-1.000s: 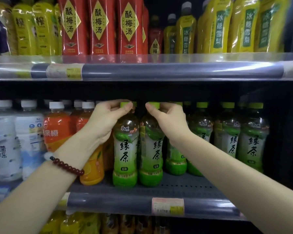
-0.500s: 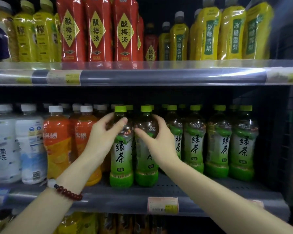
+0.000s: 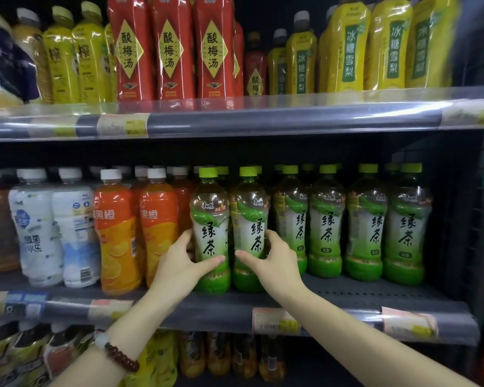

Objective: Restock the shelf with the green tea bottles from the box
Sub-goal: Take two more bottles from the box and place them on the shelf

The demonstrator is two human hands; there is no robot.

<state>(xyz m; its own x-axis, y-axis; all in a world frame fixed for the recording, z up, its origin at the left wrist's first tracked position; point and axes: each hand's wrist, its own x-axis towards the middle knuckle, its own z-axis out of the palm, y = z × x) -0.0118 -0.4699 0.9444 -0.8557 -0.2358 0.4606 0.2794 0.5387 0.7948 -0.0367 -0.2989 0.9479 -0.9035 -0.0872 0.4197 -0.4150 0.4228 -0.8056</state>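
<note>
Two green tea bottles stand upright side by side at the front of the middle shelf [image 3: 375, 291]. My left hand [image 3: 182, 263] grips the lower body of the left green tea bottle [image 3: 210, 216], thumb across its front. My right hand [image 3: 271, 261] grips the lower body of the right green tea bottle [image 3: 250, 216] in the same way. Several more green tea bottles [image 3: 366, 219] stand in a row to the right. The box is out of view.
Orange juice bottles [image 3: 118, 236] and white drink bottles [image 3: 56, 227] stand left of the green tea. The upper shelf [image 3: 263, 118] carries red and yellow bottles. A dark side panel [image 3: 470, 219] closes the shelf on the right. More bottles fill the shelf below.
Both hands slid down from the bottle caps to the lower bodies. The two bottles have turned so their labels face forward. The view has moved closer and lower.
</note>
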